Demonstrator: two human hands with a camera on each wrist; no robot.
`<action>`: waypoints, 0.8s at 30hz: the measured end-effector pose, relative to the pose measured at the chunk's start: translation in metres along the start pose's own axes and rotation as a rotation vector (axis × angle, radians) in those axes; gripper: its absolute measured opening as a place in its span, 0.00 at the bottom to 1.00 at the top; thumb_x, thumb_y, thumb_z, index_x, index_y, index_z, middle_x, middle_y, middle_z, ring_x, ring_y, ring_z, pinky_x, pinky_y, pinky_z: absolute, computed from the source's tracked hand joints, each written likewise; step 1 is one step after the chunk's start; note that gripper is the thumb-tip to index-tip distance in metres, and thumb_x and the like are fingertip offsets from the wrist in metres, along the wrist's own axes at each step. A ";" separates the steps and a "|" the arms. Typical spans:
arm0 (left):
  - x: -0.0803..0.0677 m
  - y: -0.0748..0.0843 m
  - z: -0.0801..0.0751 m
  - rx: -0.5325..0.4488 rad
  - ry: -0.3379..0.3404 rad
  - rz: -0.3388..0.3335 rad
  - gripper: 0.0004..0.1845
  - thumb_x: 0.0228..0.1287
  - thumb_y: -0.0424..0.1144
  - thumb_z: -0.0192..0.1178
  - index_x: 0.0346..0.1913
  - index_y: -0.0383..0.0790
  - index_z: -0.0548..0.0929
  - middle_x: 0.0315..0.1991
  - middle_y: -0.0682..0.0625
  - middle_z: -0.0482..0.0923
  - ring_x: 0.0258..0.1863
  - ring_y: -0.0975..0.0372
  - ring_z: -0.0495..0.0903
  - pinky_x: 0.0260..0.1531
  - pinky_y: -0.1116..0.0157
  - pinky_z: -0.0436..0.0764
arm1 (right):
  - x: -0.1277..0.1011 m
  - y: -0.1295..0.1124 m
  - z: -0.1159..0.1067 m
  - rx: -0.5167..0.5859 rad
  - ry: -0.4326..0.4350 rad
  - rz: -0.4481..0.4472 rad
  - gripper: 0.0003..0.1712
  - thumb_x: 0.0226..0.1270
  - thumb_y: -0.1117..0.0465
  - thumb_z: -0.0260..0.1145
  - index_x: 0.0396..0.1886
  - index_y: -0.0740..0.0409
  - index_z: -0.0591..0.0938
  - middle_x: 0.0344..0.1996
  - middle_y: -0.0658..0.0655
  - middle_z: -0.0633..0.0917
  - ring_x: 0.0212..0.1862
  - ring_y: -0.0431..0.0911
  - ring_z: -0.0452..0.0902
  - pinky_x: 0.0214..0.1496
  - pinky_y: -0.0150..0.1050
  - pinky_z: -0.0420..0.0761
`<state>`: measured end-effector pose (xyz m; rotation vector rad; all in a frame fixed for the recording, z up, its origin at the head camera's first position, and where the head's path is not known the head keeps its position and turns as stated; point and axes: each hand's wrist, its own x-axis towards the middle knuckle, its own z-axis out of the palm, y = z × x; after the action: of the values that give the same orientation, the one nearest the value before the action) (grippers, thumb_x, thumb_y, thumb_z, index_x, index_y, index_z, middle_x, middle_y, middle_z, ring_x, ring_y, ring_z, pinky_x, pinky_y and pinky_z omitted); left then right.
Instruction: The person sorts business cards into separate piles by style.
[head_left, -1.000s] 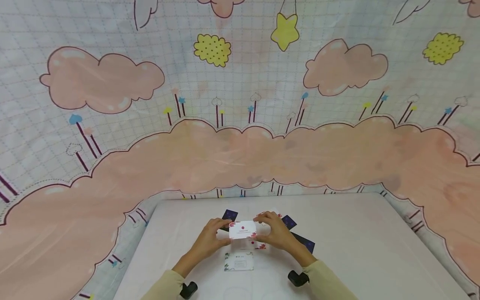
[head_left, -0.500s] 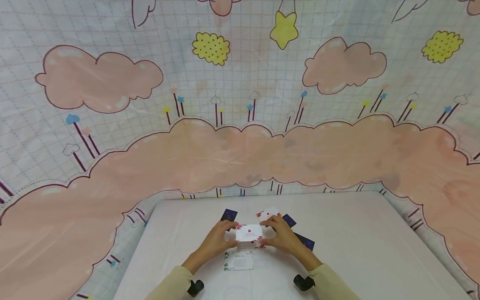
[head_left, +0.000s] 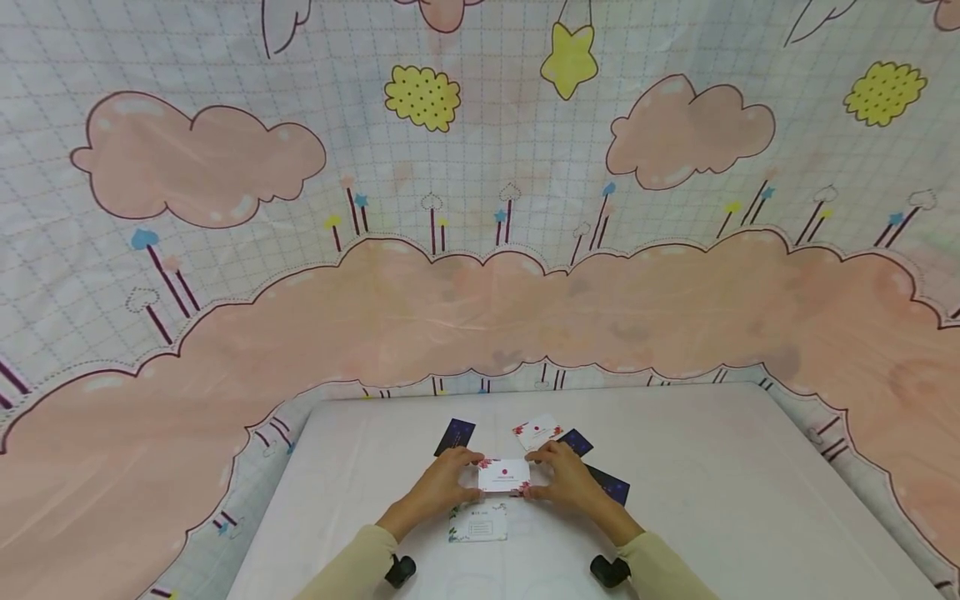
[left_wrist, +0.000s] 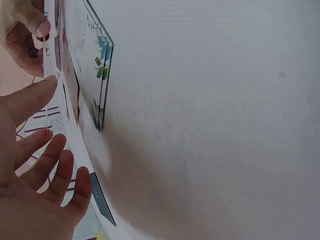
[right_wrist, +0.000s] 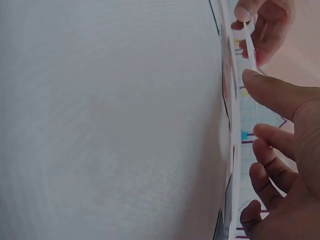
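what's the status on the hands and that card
Left hand and right hand each pinch an end of the white floral card, held just above the table. Another white card lies below it, dark cards beyond. Nothing blocking.

White card (head_left: 504, 475) with red flowers; dark navy cards (head_left: 455, 436) nearby.
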<state>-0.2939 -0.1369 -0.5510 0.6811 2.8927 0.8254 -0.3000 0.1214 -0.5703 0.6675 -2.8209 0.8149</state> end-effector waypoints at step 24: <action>0.006 -0.009 0.009 0.006 -0.096 -0.037 0.30 0.52 0.47 0.74 0.59 0.42 0.80 0.48 0.53 0.75 0.48 0.60 0.73 0.54 0.55 0.77 | -0.009 -0.005 0.004 0.011 -0.042 0.041 0.28 0.48 0.52 0.79 0.50 0.55 0.85 0.43 0.49 0.80 0.47 0.44 0.71 0.48 0.44 0.75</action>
<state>-0.3018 -0.1367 -0.5629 0.6470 2.8147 0.7582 -0.2898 0.1185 -0.5735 0.6375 -2.8794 0.8337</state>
